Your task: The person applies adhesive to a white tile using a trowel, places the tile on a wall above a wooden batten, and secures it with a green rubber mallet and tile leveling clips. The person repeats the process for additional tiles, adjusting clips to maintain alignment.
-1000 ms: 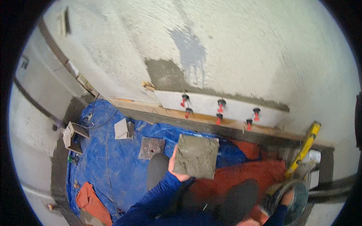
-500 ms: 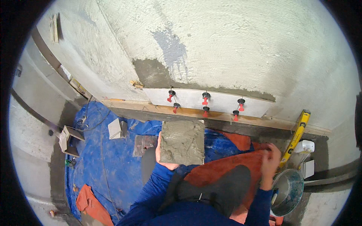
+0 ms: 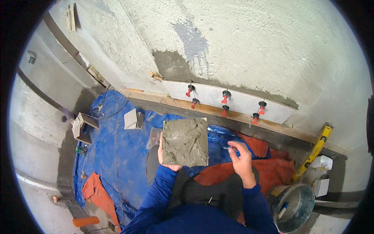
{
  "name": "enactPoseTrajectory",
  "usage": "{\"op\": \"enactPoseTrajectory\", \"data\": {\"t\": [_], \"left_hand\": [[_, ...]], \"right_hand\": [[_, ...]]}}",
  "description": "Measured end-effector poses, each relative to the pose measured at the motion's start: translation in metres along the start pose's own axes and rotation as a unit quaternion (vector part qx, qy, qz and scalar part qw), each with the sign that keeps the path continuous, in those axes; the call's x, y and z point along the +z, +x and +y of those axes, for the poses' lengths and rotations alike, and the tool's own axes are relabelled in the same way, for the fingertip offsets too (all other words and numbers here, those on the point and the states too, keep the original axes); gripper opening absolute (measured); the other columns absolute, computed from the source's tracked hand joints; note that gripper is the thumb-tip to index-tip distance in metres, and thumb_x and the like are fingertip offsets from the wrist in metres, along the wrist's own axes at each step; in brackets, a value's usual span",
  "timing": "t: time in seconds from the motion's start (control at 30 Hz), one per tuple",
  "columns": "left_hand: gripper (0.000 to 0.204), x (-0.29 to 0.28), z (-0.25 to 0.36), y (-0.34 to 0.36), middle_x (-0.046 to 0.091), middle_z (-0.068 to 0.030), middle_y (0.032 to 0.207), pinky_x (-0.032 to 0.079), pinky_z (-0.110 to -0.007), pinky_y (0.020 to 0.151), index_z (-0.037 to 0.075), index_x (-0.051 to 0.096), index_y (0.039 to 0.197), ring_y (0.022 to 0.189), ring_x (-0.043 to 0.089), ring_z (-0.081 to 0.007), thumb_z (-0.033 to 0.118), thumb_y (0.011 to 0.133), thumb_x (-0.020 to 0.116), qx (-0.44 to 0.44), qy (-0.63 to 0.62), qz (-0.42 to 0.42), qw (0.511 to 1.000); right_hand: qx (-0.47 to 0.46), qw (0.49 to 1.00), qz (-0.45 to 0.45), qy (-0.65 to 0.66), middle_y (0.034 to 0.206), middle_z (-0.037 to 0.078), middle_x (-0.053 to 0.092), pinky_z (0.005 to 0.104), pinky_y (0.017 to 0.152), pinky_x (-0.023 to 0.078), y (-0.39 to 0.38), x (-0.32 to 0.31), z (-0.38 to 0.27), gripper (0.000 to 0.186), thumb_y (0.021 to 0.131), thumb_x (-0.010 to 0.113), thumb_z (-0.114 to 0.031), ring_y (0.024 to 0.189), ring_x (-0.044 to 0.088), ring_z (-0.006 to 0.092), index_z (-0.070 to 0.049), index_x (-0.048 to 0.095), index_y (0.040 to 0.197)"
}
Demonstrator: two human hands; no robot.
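Note:
My left hand [image 3: 160,153] supports a square tile [image 3: 207,158] from its left edge and below, fingers wrapped round it. Grey mortar [image 3: 185,142] with a rough, ridged surface covers the tile's upward face. Right of the tile and apart from it, my right hand [image 3: 242,160] is raised with thumb and index finger drawn close in a pinch. Anything between those fingertips is too small to make out. Ahead, a row of pale tiles [image 3: 243,97] is fixed low on the wall, with several red-and-black levelling clips [image 3: 226,96] along it.
A blue tarp [image 3: 105,156] and red cloth [image 3: 272,171] cover the floor. On the right stand a yellow spirit level [image 3: 313,152] leaning on the wall and a bucket [image 3: 307,195] with a tool inside. Loose tiles [image 3: 133,119] lie left, beside a plastic bag [image 3: 154,136].
My right hand has moved left from beside the spirit level toward the tile. The left hand still holds the mortar-covered tile. The whole view has shifted slightly.

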State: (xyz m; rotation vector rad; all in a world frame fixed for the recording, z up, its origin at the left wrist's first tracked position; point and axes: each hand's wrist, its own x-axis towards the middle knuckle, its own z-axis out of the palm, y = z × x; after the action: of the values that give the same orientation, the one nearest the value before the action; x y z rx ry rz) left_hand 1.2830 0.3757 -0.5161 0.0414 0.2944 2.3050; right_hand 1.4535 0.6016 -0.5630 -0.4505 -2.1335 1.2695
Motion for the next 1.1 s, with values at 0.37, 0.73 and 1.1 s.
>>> {"op": "enactPoseTrajectory", "data": {"t": [0.37,0.73,1.1], "left_hand": [[0.058,-0.023,0.078,0.023,0.041,-0.0171,0.163,0.031,-0.055,0.123,0.010,0.039,0.160,0.148,0.041,-0.0379,0.042,0.113,0.033,-0.137,-0.120,0.002,0.983],[0.046,-0.070,0.143,0.086,0.047,-0.0180,0.157,0.042,-0.051,0.118,0.003,0.041,0.155,0.141,0.050,-0.0347,0.021,0.113,0.033,-0.241,-0.035,0.046,0.969],[0.049,-0.056,0.160,0.116,0.040,-0.0168,0.164,0.029,-0.043,0.126,0.001,0.038,0.157,0.149,0.041,-0.0302,0.021,0.113,0.033,-0.379,-0.108,0.023,0.919]], "right_hand": [[0.043,0.947,-0.026,0.316,0.137,0.011,0.067,0.0327,0.105,0.048,0.054,0.109,-0.052,0.042,0.106,0.062,-0.019,0.120,0.063,0.0175,0.001,0.060,0.143],[0.081,0.860,0.154,0.480,0.132,0.010,0.065,0.0422,0.103,0.053,0.055,0.204,-0.052,0.044,0.097,0.075,-0.028,0.120,0.064,0.0235,-0.003,0.061,0.131],[0.063,0.846,0.213,0.485,0.134,0.006,0.063,0.0413,0.105,0.050,0.030,0.222,-0.075,0.038,0.094,0.077,-0.031,0.123,0.060,0.0232,-0.014,0.065,0.126]]}}
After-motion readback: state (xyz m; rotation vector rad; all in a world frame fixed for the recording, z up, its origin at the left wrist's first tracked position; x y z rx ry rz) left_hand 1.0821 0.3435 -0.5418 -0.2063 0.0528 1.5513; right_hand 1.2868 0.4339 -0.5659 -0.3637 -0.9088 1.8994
